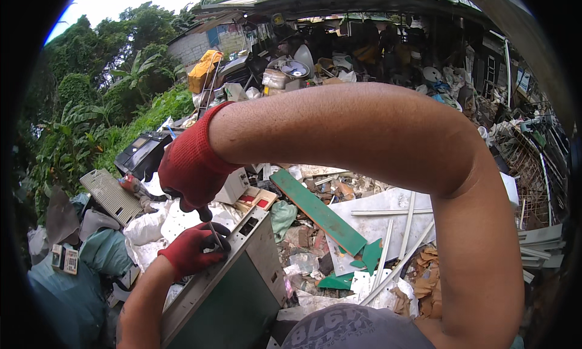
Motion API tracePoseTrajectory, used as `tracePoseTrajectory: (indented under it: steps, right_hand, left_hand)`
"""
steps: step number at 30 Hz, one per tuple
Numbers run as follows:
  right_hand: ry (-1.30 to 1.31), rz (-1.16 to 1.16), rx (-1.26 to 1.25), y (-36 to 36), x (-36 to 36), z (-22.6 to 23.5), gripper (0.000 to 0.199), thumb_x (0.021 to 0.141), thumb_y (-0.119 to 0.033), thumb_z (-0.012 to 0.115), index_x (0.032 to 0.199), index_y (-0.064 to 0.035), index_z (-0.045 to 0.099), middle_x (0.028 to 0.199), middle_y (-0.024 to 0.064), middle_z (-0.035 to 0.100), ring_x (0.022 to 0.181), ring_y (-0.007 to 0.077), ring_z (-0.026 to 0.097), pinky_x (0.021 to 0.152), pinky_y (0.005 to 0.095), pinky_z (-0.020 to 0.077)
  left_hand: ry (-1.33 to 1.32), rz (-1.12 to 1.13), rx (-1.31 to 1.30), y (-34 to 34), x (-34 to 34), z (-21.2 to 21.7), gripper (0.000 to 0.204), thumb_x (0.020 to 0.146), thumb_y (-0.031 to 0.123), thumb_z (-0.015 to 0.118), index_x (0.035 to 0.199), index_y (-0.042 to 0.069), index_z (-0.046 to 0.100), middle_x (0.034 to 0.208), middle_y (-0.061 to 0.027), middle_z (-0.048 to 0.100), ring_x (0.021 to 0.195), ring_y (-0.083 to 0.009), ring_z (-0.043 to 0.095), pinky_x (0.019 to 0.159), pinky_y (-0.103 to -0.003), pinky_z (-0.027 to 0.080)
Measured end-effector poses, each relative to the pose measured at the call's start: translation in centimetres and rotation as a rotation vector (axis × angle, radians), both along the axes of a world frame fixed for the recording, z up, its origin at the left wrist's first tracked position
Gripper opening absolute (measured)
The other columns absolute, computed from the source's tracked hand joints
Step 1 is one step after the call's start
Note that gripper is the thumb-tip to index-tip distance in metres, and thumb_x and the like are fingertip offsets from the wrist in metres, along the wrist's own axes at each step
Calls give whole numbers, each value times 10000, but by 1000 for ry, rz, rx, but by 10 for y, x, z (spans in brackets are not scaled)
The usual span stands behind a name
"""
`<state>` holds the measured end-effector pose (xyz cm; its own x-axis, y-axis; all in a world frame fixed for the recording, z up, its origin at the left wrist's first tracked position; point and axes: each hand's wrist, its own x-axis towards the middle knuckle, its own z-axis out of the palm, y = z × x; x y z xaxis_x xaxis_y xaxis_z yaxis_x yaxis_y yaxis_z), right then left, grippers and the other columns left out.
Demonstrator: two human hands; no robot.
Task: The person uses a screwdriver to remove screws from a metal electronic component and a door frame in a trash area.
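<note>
The right hand (193, 167) has its grip clenched on a dark-handled tool (205, 214), long axis steep, shaft pointing down and nearward at the cabinet's (233, 288) left side; the left hand's (194, 249) grip I cannot tell.

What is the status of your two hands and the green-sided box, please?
Right hand closed on dark-handled tool. Left hand at upper edge of green-sided box. Possible hindrance: left hand close beside tool; tip unclear.

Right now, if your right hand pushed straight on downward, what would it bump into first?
Most likely the left hand, which lies just below the right hand, close by the thin tool. The green-sided casing seems to come next, though depth is unclear.
</note>
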<state>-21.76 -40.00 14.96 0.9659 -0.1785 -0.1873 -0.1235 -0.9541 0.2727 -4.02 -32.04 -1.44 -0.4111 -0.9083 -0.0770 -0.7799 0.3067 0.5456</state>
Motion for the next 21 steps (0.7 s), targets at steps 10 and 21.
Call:
tracePoseTrajectory:
  steps: [10, 21]
  right_hand:
    - [-454, 270, -34, 11, -54, -40, 149, 842, -225, 648, 919, -99, 669, 925, 95, 667, 836, 341, 675, 712, 450, 547]
    - [-919, 164, -556, -2, -142, -53, 235, 801, -229, 698, 995, -116, 629, 913, 52, 636, 809, 240, 666, 734, 401, 493]
  left_hand:
    - [-211, 92, -130, 8, -12, -4, 248, 815, 203, 792, 1002, 67, 702, 1029, -144, 667, 966, -329, 657, 885, -408, 520]
    - [-109, 81, -358, 11, -20, -6, 142, 875, 164, 742, 899, 45, 669, 862, -114, 628, 778, -298, 640, 704, -396, 511]
